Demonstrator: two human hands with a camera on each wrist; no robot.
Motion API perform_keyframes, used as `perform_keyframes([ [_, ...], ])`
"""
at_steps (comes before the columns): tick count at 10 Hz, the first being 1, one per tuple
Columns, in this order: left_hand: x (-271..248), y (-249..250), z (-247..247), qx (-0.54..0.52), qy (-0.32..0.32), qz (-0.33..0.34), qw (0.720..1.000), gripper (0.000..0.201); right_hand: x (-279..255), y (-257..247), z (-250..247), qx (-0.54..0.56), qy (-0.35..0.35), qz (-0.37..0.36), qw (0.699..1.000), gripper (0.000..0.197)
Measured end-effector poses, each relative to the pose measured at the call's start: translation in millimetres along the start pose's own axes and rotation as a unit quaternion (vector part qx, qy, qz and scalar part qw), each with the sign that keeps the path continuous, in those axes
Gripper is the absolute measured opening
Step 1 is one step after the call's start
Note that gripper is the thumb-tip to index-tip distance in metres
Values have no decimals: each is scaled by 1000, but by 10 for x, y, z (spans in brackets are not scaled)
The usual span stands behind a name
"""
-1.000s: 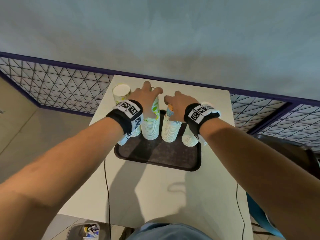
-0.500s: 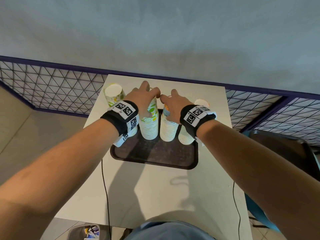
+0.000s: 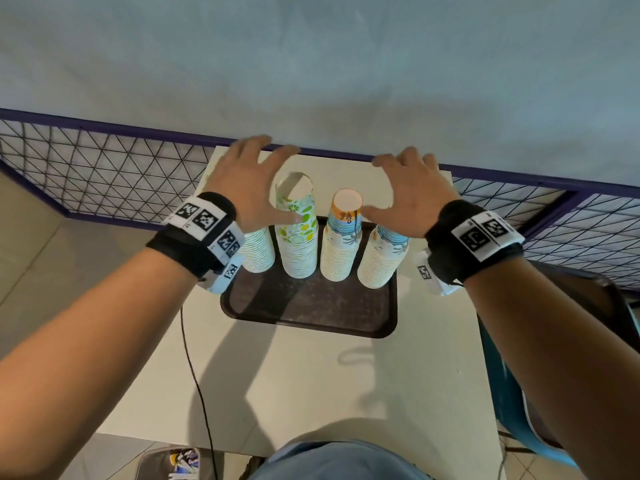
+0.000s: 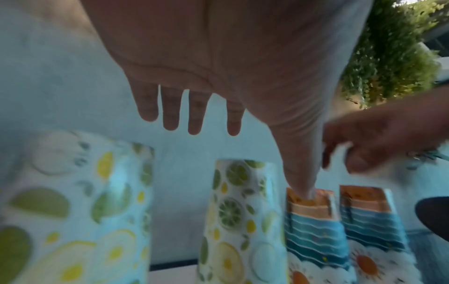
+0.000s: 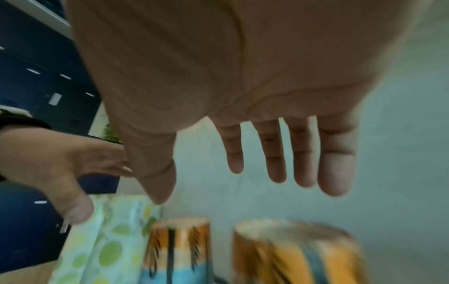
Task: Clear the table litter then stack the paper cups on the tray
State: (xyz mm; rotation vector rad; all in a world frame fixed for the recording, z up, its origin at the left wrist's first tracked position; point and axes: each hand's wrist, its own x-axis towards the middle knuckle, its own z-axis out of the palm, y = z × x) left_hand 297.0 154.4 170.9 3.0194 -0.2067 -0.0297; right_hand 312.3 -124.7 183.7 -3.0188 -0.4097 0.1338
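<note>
A: Where are the paper cups found?

B: Four upside-down stacks are seen in a row on the far half of the dark tray (image 3: 311,318). The lime-print stack (image 3: 297,237) and the beach-print stack (image 3: 341,240) are placed in the middle, just beside each other. A second lime-print stack (image 3: 258,251) is set at the left end and a second beach-print stack (image 3: 379,258) at the right end.

A: How are they placed relative to the hands?

B: The left hand (image 3: 247,183) is held above the left end stack, which is mostly hidden below its wrist. Its fingers are spread and nothing is gripped. The thumb is pointed toward the middle lime-print stack; whether it is touched cannot be told. The right hand (image 3: 412,192) is held above the right end stack, fingers likewise spread and nothing grasped, its thumb reaching toward the middle beach-print stack. The two middle stacks are left between the hands.

A: Is that confirmed from the wrists?

B: In the left wrist view, straight fingers (image 4: 171,109) are seen above the cup bottoms, clear of them. In the right wrist view, the fingers (image 5: 274,153) are likewise seen above an orange-topped stack (image 5: 179,249), though the picture is blurred.

A: And around the tray?

B: The tray is carried by a white table (image 3: 294,386), set against a mesh fence (image 3: 104,174). A bin (image 3: 173,464) is seen below the near edge.
</note>
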Motion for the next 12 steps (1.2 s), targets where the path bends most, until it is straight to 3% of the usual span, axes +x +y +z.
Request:
perform_keyframes([
  [1, 9, -211, -6, 32, -31, -60, 997, 118, -48, 179, 264, 39, -94, 42, 994, 87],
  [2, 13, -275, 42, 54, -114, -103, 987, 111, -30, 217, 499, 73, -90, 51, 992, 76],
  [3, 12, -291, 107, 48, -122, -89, 987, 82, 8, 256, 568, 74, -71, 56, 993, 50],
  [4, 20, -342, 141, 53, -100, -69, 991, 70, 16, 285, 597, 59, -81, 60, 993, 43],
  [7, 49, -392, 158, 69, -105, -33, 992, 68, 23, 197, 620, 43, -51, 50, 997, 43],
  [9, 133, -434, 92, 65, -140, -39, 987, 72, 39, 195, 552, 33, -59, 53, 996, 58],
  [10, 128, -425, 75, 58, -154, -42, 986, 81, -46, 203, 484, 18, -51, 52, 997, 84],
  [11, 62, -430, 42, 30, -135, -65, 988, 103, -227, 199, 285, 46, -6, 56, 997, 99],
  [12, -145, -491, 59, -6, -40, -81, 996, 119, -618, 362, 245, 105, 65, 82, 989, 108],
])
